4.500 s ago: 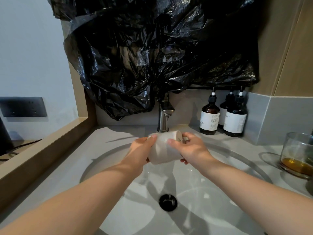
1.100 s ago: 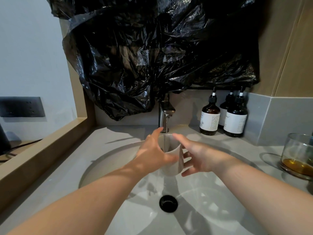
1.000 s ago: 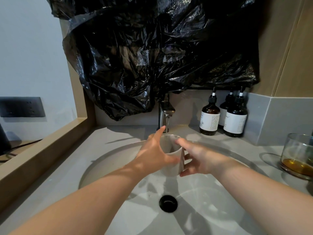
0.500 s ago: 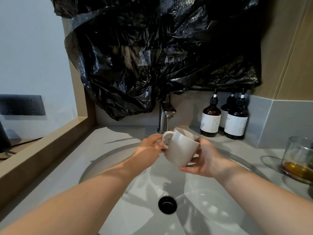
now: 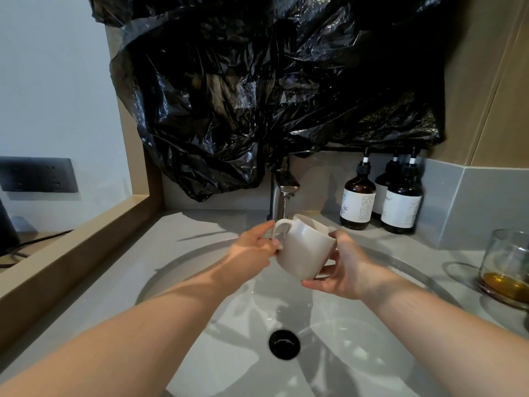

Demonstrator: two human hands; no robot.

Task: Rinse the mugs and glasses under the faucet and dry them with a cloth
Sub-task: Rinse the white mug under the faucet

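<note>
Both hands hold a white mug (image 5: 303, 250) over the sink basin (image 5: 200, 270), tilted with its mouth facing away and up toward the faucet (image 5: 282, 190). My left hand (image 5: 252, 247) pinches the handle on the mug's left side. My right hand (image 5: 340, 267) cups its base and right wall. A thin stream of water runs from the spout and meets the mug's rim. A clear glass (image 5: 506, 267) with amber liquid in its bottom stands on the counter at the right edge.
Three dark pump bottles (image 5: 357, 202) stand at the back right of the counter. A black plastic bag (image 5: 257, 96) covers the wall above the faucet. The black drain (image 5: 284, 344) sits in the basin's middle. A wooden ledge (image 5: 71, 253) borders the left.
The mug was upright under the stream a second ago; now it is tilted and held a little higher, with my left hand on the handle and my right under the base.
</note>
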